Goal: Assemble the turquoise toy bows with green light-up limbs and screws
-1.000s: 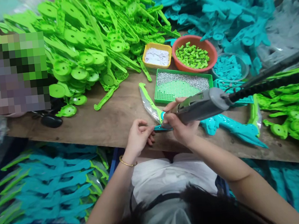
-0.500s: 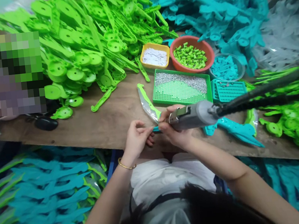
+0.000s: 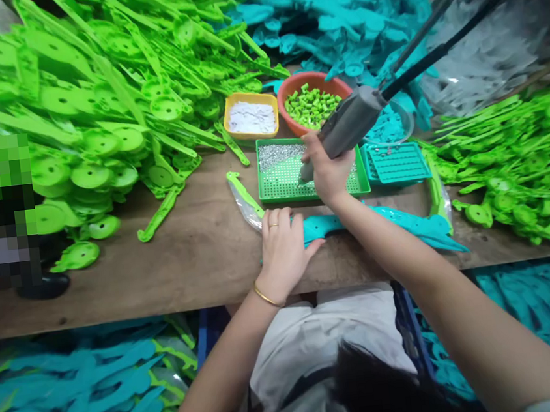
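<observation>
Gripped fully in the right hand (image 3: 326, 173), a grey power screwdriver (image 3: 345, 130) dips into the green screw tray (image 3: 362, 187) (likely collecting a screw); left hand (image 3: 284, 247), flat and holding nothing, steadies the teal toy part (image 3: 385, 220) near the surface's front edge.

A single head-worn camera looks steeply down and forward from above the person's own dark hair and lap, close over the brown wooden workbench (image 3: 201, 253), whose far edge, heaped with bright green plastic parts (image 3: 97, 106), fills the top of the frame.
</observation>
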A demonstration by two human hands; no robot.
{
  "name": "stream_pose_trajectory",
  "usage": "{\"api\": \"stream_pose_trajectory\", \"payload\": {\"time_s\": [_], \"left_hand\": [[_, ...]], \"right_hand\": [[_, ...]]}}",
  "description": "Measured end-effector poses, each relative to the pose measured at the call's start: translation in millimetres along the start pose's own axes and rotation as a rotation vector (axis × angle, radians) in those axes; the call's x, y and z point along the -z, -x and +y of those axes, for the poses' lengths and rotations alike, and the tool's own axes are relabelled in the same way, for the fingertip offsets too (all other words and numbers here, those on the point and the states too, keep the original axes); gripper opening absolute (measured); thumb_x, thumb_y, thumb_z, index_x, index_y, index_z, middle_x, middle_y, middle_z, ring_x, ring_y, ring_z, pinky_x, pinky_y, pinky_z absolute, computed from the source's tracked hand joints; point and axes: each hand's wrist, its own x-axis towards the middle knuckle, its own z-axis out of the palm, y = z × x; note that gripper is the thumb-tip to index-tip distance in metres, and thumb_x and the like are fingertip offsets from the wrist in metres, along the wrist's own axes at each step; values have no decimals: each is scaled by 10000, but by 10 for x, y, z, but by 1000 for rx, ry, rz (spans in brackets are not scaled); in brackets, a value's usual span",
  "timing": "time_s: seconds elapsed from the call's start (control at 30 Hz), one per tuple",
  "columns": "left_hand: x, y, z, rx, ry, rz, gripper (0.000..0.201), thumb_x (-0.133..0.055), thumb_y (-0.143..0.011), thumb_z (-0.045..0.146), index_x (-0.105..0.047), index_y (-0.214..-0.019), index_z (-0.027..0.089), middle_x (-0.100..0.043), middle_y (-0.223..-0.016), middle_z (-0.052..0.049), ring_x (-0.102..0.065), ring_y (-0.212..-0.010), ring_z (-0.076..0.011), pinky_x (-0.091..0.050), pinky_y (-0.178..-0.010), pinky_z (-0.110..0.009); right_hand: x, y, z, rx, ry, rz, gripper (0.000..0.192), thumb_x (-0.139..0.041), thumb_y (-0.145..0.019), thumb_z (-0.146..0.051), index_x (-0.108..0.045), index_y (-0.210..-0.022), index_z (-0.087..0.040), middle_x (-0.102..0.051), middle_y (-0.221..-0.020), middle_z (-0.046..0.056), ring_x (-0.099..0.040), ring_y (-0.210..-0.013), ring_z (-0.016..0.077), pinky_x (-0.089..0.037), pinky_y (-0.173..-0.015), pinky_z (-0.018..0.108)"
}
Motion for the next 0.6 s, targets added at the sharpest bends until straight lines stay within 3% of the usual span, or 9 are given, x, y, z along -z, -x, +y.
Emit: {"api": "stream_pose_trajectory", "payload": {"time_s": [0.13, 0.33, 0.47, 0.6], "left_hand": [[-53, -6, -17, 27, -13, -47, 452, -653, -790, 500, -601, -1058, 141, -577, -1080, -137, -492, -1111, -310, -285, -1093, -517], [-67, -2, -21, 16, -77, -15, 481, -660, -770, 531, -619, -1045, 139, -572, -1109, -151, -488, -1115, -316, -275, -1095, -508], [17, 39, -79, 41, -84, -11, 478, -658, -765, 538, -632, -1035, 144, -573, -1113, -154, -483, -1115, -326, -328, -1044, -505], [68, 66, -92, 54, -101, -36, 441, -685, -760, 467, -610, -1060, 152, -575, -1147, -144, -476, -1138, -332, -309, -1043, -540]], "right_hand": [[6, 44, -17, 14, 18, -35, 301, -605, -808, -520, -527, -793, -229, -587, -696, -37, -554, -528, 84, -514, -581, 274], [0, -3, -68, -8, -85, -35, 310, -697, -741, -485, -555, -792, -215, -606, -696, -33, -571, -540, 90, -530, -586, 277], [154, 25, -339, -19, -146, -21, 330, -678, -756, -526, -584, -866, -230, -639, -766, -27, -564, -510, 81, -527, -553, 269], [401, 303, -643, -40, -248, -172, 248, -705, -777, -412, -600, -931, -247, -660, -833, -29, -547, -484, 67, -489, -478, 247]]}}
